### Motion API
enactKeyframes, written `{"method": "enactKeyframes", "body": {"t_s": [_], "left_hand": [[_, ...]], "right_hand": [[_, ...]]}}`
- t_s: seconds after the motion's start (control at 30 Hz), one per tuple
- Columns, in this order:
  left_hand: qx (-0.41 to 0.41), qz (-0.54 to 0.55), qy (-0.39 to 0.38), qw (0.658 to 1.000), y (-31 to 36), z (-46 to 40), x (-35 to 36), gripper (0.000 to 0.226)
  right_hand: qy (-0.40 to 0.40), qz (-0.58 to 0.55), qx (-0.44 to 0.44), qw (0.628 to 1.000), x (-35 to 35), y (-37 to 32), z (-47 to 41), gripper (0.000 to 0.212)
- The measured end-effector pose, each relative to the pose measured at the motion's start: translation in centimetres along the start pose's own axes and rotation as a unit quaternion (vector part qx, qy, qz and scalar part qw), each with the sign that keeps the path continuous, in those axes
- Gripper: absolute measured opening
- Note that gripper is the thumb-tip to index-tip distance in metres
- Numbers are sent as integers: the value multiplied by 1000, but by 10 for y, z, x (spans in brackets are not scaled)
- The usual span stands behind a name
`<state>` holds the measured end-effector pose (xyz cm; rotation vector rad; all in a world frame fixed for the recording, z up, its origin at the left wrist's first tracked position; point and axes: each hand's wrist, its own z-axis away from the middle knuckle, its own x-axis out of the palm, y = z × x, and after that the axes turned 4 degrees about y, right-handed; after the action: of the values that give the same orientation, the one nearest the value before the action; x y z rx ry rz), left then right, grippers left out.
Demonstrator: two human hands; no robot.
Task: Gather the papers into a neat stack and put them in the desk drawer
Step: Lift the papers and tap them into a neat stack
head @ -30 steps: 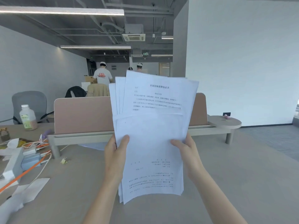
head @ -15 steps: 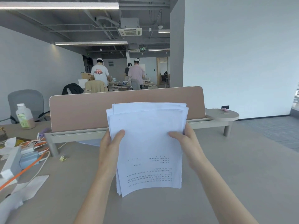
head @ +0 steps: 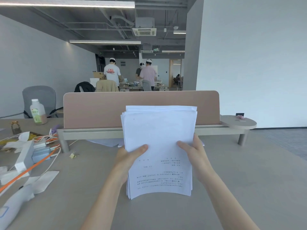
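A stack of white printed papers (head: 159, 138) stands upright in front of me, its lower edge near the grey desk top (head: 232, 188). My left hand (head: 128, 157) grips the stack's left side, thumb across the front sheet. My right hand (head: 193, 151) grips the right side the same way. The top edges are nearly level, with a few sheets slightly offset at the upper left. Another loose sheet (head: 106, 141) lies flat on the desk behind the stack, under the shelf. No drawer is in view.
A pink divider screen (head: 99, 110) on a low shelf (head: 93, 134) crosses the desk behind the papers. Cables, a face mask, boxes and a bottle (head: 38, 112) clutter the left side. Three people stand at tables far back.
The fanned, uneven sheets have been lowered and squared into a tighter stack between both hands. The view has tilted so that more of the room behind the divider shows.
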<state>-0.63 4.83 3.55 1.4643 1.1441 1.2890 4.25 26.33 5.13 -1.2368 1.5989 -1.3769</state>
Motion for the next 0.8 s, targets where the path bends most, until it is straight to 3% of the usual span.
{"method": "enactKeyframes", "body": {"t_s": [0.17, 0.5, 0.63, 0.73, 0.8], "left_hand": [[12, 5, 19, 1000, 9, -2, 4, 36], [-22, -26, 30, 999, -15, -2, 3, 30], [18, -6, 58, 998, -8, -1, 13, 23], [40, 2, 49, 998, 1, -1, 14, 21], [39, -2, 39, 998, 2, 0, 14, 23]], "right_hand": [[-4, -9, -24, 1000, -4, -5, -2, 36], [-16, 31, -21, 999, -4, 8, -3, 22], [-8, 5, -29, 1000, -5, 3, -3, 21], [-17, -2, -67, 998, -9, -6, -5, 33], [-5, 32, -113, 993, -12, -10, -6, 51]]}}
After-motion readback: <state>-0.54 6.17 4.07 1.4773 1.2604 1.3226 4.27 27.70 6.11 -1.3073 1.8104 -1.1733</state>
